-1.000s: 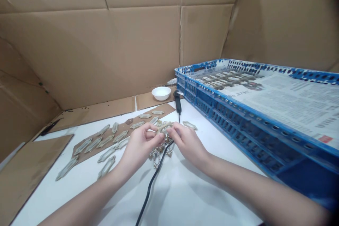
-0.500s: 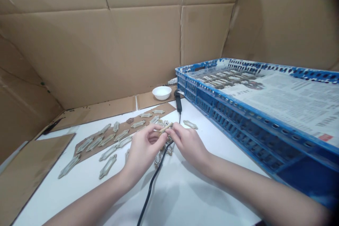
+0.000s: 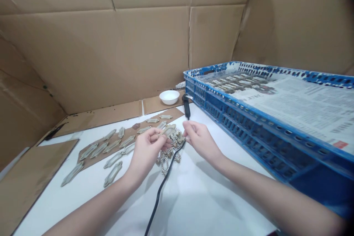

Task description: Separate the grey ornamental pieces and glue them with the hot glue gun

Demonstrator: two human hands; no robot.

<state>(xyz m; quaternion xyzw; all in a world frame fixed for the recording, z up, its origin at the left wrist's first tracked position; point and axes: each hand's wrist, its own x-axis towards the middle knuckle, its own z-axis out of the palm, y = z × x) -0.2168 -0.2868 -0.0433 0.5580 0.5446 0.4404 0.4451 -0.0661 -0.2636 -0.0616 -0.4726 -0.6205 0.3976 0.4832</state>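
Left to right: a brown cardboard sheet [image 3: 131, 131] carries rows of elongated beige plates [image 3: 127, 141]. The left hand [image 3: 145, 151] grasps one scalloped plate [image 3: 168, 130] between thumb and fingertips, above a heap of pierced plates [image 3: 165, 164]. The plate's long axis lies nearly level, right end slightly higher, pointing toward the right hand [image 3: 201, 142], which is open, loosely curled and holding nothing, just apart from it. Pinching at one end would best leave the plate's face unobstructed. Farther right: a black corded handpiece [image 3: 186, 106] and a blue plastic crate [image 3: 249, 129].
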